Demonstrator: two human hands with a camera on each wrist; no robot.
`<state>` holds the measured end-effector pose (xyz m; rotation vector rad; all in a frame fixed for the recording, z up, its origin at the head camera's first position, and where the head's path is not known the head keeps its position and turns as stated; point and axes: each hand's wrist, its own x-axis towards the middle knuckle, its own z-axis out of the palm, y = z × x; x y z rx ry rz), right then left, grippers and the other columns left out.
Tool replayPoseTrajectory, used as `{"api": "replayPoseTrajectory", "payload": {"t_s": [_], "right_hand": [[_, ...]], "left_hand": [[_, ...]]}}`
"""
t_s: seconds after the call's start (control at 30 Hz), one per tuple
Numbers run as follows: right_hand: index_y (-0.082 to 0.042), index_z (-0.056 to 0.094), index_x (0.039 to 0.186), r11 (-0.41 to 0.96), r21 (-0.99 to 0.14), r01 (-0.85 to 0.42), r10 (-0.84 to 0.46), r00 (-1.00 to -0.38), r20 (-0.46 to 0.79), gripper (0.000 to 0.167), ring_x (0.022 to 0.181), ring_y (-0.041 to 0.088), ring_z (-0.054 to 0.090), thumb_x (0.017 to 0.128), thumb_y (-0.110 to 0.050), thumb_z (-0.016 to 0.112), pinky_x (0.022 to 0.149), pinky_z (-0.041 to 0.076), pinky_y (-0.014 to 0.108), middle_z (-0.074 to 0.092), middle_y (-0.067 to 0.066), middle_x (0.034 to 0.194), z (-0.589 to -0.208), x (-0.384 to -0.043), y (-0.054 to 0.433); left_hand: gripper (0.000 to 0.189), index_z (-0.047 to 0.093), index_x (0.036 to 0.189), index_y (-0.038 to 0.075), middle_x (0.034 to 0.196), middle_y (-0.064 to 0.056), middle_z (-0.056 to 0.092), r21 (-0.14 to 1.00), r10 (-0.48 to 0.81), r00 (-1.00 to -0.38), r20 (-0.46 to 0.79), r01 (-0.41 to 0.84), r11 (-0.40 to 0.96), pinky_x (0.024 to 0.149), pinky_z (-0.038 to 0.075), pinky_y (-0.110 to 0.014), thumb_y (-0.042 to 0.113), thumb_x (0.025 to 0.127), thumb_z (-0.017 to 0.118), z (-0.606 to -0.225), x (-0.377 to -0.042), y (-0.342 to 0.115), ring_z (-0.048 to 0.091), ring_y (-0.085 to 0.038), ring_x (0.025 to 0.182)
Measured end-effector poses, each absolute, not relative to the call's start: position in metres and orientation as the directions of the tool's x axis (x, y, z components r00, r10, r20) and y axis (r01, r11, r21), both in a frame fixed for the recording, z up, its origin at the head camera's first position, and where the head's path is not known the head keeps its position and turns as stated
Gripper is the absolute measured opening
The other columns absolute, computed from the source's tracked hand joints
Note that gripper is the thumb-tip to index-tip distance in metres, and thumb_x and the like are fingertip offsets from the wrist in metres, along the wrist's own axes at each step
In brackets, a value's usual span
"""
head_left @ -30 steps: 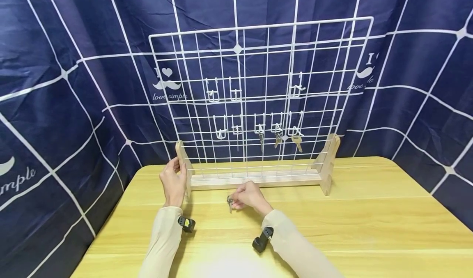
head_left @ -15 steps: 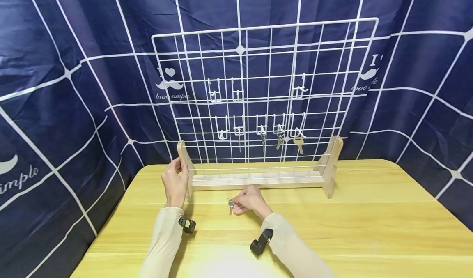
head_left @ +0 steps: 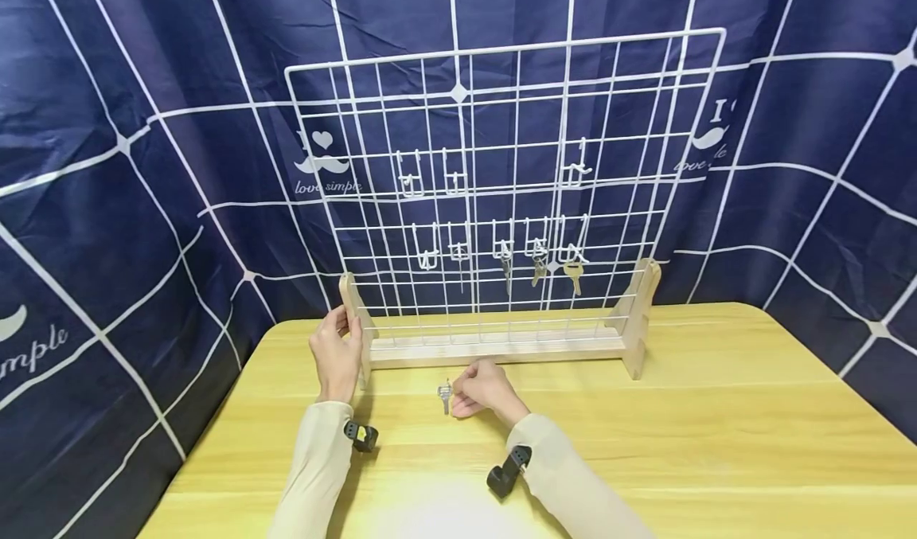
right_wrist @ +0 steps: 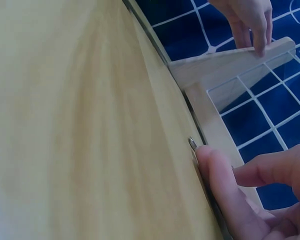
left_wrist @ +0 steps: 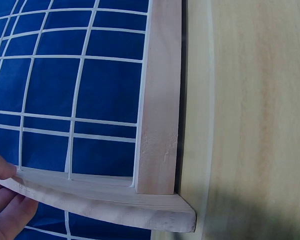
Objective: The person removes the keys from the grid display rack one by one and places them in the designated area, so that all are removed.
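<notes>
In the head view my left hand (head_left: 337, 357) holds the left wooden upright (head_left: 356, 295) of a white wire grid rack (head_left: 505, 49). The left wrist view shows thumb and fingers on either side of that wooden piece (left_wrist: 105, 204). Low in front of the rack, my right hand (head_left: 489, 388) pinches a small silver key (head_left: 445, 396), whose blade points down toward the table. Only a bit of metal (right_wrist: 191, 143) shows past the fingertips in the right wrist view; the rest is hidden behind the fingers.
White hooks (head_left: 411, 185) hang on the grid in two rows. Several lower hooks carry keys, among them a brass key (head_left: 575, 276). A wooden crossbar (head_left: 494, 353) joins the uprights on the yellow wood-grain table (head_left: 716, 427). A dark blue curtain (head_left: 179, 45) surrounds the table.
My right hand has come slightly back from the crossbar, and the key has turned so its broad face shows. My left hand stays on the upright. The head view shifts slightly.
</notes>
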<state>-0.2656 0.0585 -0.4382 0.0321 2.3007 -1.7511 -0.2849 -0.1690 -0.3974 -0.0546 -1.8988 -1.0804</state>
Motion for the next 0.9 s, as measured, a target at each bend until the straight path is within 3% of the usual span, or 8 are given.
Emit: {"api": "replayPoseTrajectory", "payload": {"t_s": [0.43,0.63,0.73,0.83,0.9], "right_hand": [[0.009,0.048,0.102,0.194,-0.959,0.206,-0.217,-0.945,-0.247,0.017,0.065,0.032,0.071,0.084,0.009,0.049,0.06,0.061,0.033,0.068,0.023,0.074,-0.436,-0.259,0.058],[0.008,0.049,0.101,0.22,-0.956,0.195,-0.208,-0.948,-0.241,0.016,0.06,0.029,0.07,0.085,0.008,0.052,0.058,0.061,0.033,0.068,0.022,0.072,-0.432,-0.259,0.059],[0.007,0.056,0.097,0.301,-0.95,0.084,-0.171,-0.975,-0.141,0.012,0.055,0.021,0.068,0.085,0.004,0.057,0.055,0.06,0.029,0.068,0.016,0.069,-0.417,-0.257,0.059],[0.002,0.066,0.09,0.431,-0.896,-0.11,-0.084,-0.993,0.082,0.009,0.053,0.015,0.065,0.083,-0.001,0.061,0.052,0.057,0.026,0.069,0.009,0.067,-0.391,-0.252,0.058],[-0.002,0.069,0.086,0.489,-0.843,-0.224,-0.016,-0.968,0.249,0.008,0.054,0.013,0.065,0.081,-0.003,0.063,0.051,0.055,0.024,0.07,0.006,0.068,-0.371,-0.248,0.057]], "left_hand": [[0.022,0.065,0.102,-0.015,0.091,-0.028,0.068,0.66,-0.368,-0.584,0.723,0.429,0.616,0.072,0.06,-0.045,-0.007,0.082,0.065,-0.398,-0.284,-0.169,0.069,-0.038,0.08],[0.022,0.065,0.103,-0.015,0.091,-0.028,0.068,0.66,-0.367,-0.585,0.723,0.427,0.619,0.072,0.06,-0.045,-0.007,0.082,0.065,-0.4,-0.283,-0.17,0.069,-0.038,0.08],[0.022,0.065,0.102,-0.015,0.09,-0.028,0.068,0.661,-0.372,-0.583,0.722,0.424,0.619,0.072,0.06,-0.045,-0.007,0.082,0.066,-0.399,-0.282,-0.17,0.068,-0.038,0.08],[0.022,0.065,0.102,-0.015,0.091,-0.028,0.069,0.662,-0.373,-0.584,0.721,0.422,0.619,0.072,0.06,-0.045,-0.006,0.082,0.066,-0.398,-0.281,-0.17,0.068,-0.038,0.08],[0.022,0.065,0.102,-0.015,0.091,-0.027,0.069,0.663,-0.371,-0.587,0.72,0.422,0.618,0.072,0.06,-0.045,-0.007,0.082,0.066,-0.397,-0.281,-0.169,0.068,-0.038,0.08]]}}
